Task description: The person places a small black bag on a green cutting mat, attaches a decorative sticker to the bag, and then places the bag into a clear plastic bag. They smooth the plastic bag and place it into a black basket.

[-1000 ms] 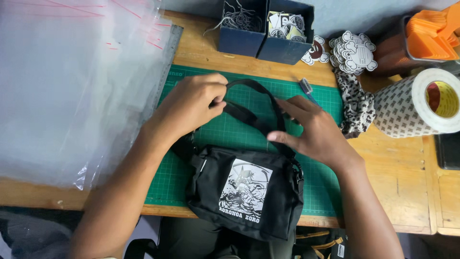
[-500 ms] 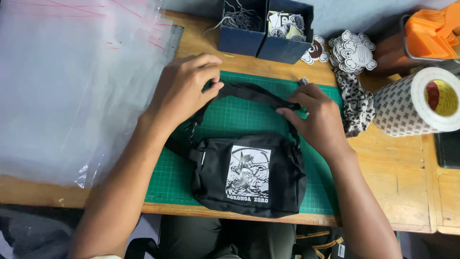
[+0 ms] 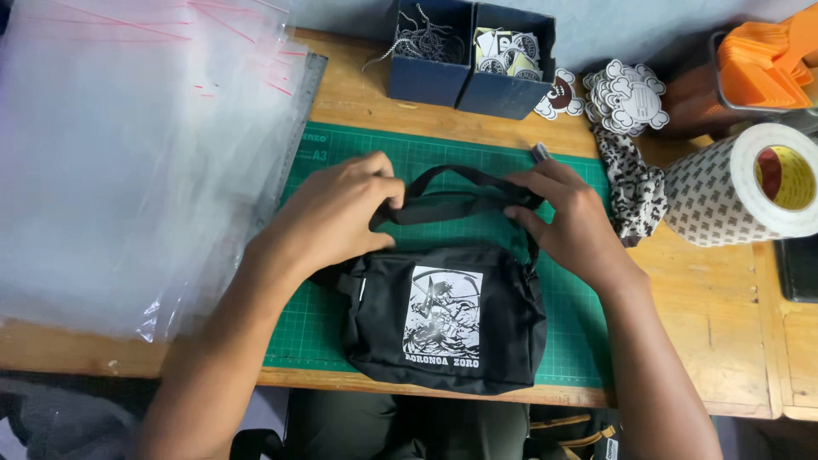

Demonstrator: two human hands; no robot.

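black bag (image 3: 443,319), white print | green gridded mat (image 3: 579,307) | dark blue boxes (image 3: 469,60) | orange tray (image 3: 763,64)

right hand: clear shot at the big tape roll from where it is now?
Probably yes. The right hand pinches the black bag's strap, and only a patterned cloth bundle lies between it and the tape roll, low enough to pass over. It would have to release the strap first.

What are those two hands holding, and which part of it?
Both hold the black strap of the black pouch: the left hand pinches its left end, the right hand its right end.
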